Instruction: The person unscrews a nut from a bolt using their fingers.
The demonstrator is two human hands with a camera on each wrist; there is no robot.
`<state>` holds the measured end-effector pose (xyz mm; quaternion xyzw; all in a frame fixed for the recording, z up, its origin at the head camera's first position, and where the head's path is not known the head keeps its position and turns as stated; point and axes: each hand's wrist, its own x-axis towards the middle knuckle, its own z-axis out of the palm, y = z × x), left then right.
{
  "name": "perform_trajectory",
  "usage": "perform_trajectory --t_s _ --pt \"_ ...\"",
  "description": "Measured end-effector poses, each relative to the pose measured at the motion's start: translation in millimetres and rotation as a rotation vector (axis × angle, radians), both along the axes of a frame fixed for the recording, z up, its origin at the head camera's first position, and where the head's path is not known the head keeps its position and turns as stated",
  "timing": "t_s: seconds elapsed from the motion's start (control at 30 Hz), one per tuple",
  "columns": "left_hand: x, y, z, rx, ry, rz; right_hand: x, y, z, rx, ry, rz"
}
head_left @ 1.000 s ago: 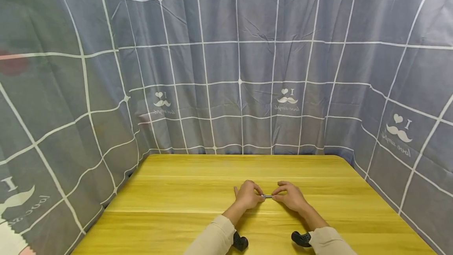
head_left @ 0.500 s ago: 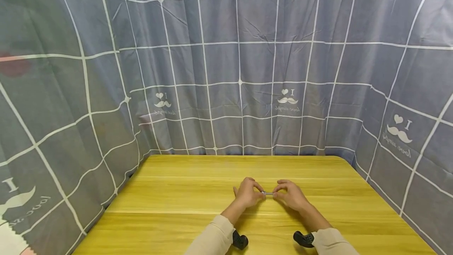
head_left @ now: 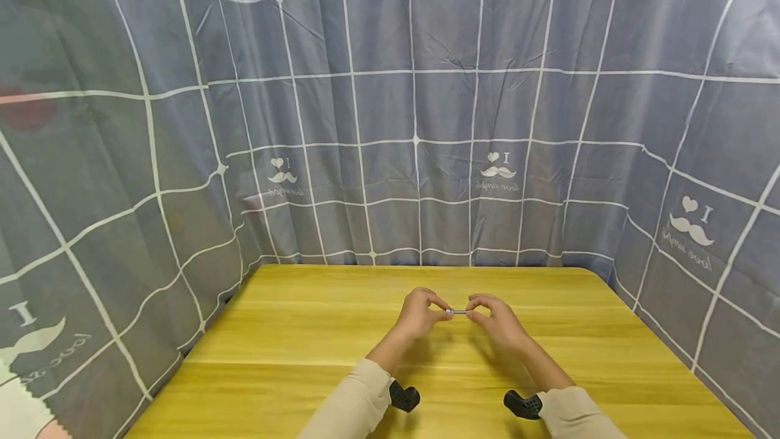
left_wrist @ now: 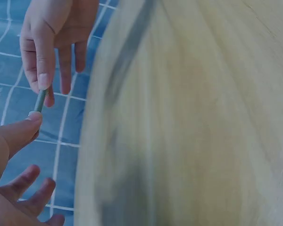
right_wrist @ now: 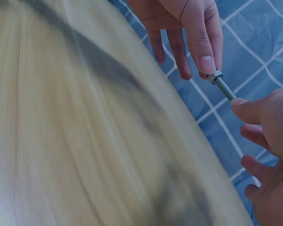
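Threaded metal bolt [right_wrist: 225,88], silvery grey, held roughly level and aligned left to right above the table [head_left: 292,330]. The left end bears a hexagonal piece [right_wrist: 215,76], head or nut indistinguishable; the right end is hidden.

Two hands [head_left: 419,312] [head_left: 498,320], one bolt [right_wrist: 225,88], two black devices [head_left: 405,396] [head_left: 522,405], one table [head_left: 305,330]

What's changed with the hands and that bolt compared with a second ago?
The left hand and right hand have carried the bolt up the head view, apparently lifting it higher above the table. Nothing was let go: each hand still pinches one end.
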<state>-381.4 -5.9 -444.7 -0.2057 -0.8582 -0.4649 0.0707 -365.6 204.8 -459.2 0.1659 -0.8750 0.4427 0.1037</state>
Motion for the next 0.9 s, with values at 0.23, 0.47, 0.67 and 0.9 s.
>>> perform_trajectory --t_s 0.23,0.47,0.67,0.9 --pt "5.0 -15.7 20.6 0.103 -0.096 0.022 2.2 -16 16.4 -0.082 -0.045 0.028" --pt "11.1 -32.9 36.6 0.157 -0.057 0.007 2.4 -30 33.8 -0.153 -0.020 0.093" --pt "20.3 -47.1 51.5 0.216 -0.002 0.002 7.6 -44 46.0 -0.247 -0.020 0.124" --pt "31.6 -57.5 68.7 0.384 0.017 -0.020 19.0 -63 65.3 -0.392 0.001 0.137"
